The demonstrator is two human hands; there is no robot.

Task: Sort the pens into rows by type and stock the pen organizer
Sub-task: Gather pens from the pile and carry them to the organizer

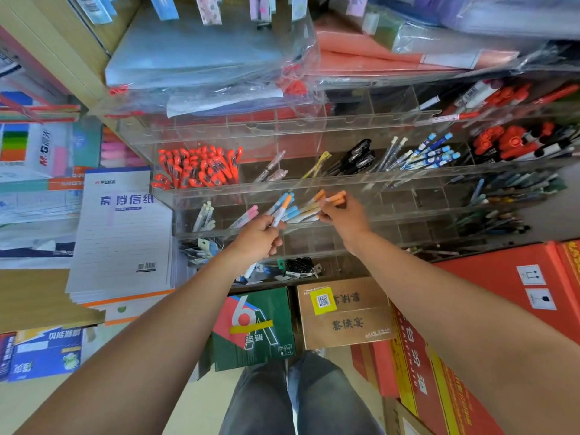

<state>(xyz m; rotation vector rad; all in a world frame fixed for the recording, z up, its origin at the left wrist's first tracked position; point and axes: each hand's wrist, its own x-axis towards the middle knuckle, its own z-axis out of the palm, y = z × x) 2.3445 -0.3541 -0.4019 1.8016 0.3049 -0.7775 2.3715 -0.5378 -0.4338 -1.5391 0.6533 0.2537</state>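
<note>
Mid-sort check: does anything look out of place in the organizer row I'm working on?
One orange-capped pen sits among the blue-capped pens, pinched by the left hand. The other orange-capped pens lie just right of them, where the right hand grips a few. Nothing looks spilled or broken.

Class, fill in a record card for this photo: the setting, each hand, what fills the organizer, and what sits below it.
Setting: stationery shelf with a clear organizer
Left hand: pinches an orange-tipped pen
Right hand: grips orange pens over the lower row
Upper row: red pens, black pens, blue pens
Below: green box, brown box
</note>
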